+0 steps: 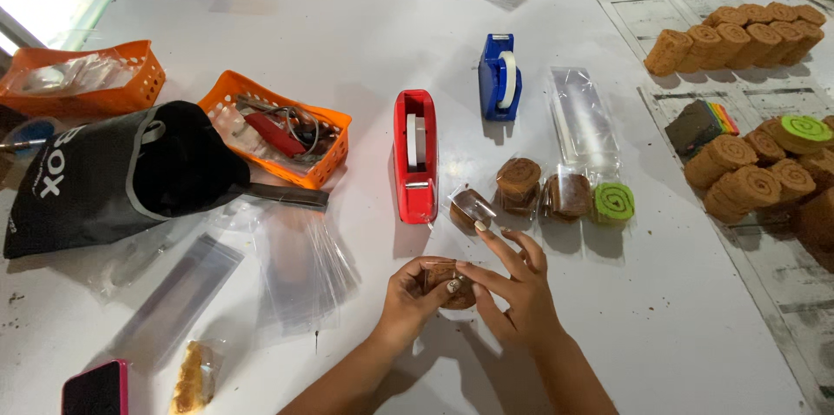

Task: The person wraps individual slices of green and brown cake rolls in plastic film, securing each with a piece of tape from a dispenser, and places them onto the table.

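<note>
My left hand and my right hand meet low in the middle of the white table. Together they grip a brown rolled cake slice in a clear plastic wrap. My right index finger stretches up toward another wrapped brown slice lying beside the red tape dispenser. Further right stand wrapped brown slices and a green swirl slice.
A blue tape dispenser and a long clear bag lie behind. Unwrapped swirl slices are stacked on paper at right. At left sit orange baskets, a black bag, loose clear bags and a phone.
</note>
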